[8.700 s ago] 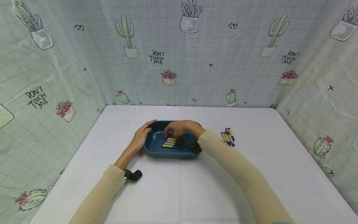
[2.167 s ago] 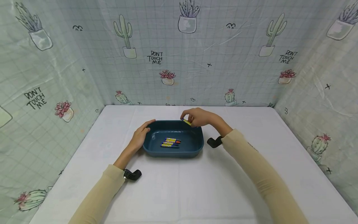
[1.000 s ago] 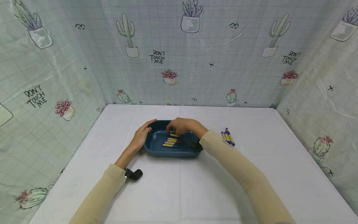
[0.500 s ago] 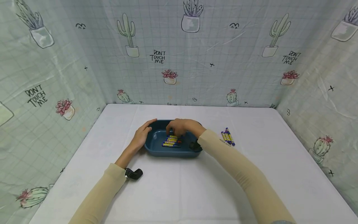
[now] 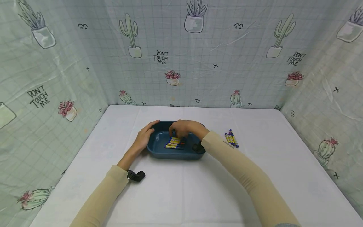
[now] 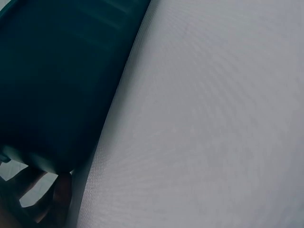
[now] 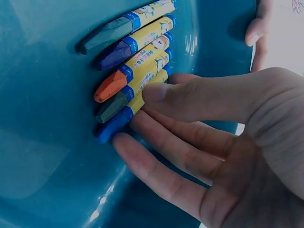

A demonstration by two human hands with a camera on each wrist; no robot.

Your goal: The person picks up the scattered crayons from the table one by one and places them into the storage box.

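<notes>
A dark blue-green plastic basin (image 5: 175, 155) stands mid-table. My left hand (image 5: 142, 137) grips its left end, thumb over the rim and fingers along the outside; in the left wrist view dark fingertips (image 6: 59, 197) show by the basin's edge. Inside, my right hand (image 5: 184, 128) pinches a blue crayon (image 7: 115, 125) between thumb and fingers. That crayon lies at the end of a row, close against a dark green crayon (image 7: 113, 107). An orange crayon (image 7: 112, 85), a purple-blue crayon (image 7: 116, 54) and a teal crayon (image 7: 107, 34) follow, all in yellow wrappers.
On the white table (image 5: 175, 192), right of the basin, lie several more crayons (image 5: 232, 138) in a loose cluster, near my right sleeve. Fabric walls (image 5: 181, 72) printed with cacti enclose the table's back and sides.
My right hand brought a crayon over the basin's back rim, lowered it inside and drew it against the row. The table cluster is smaller than 8.7 s ago. My left hand stays put.
</notes>
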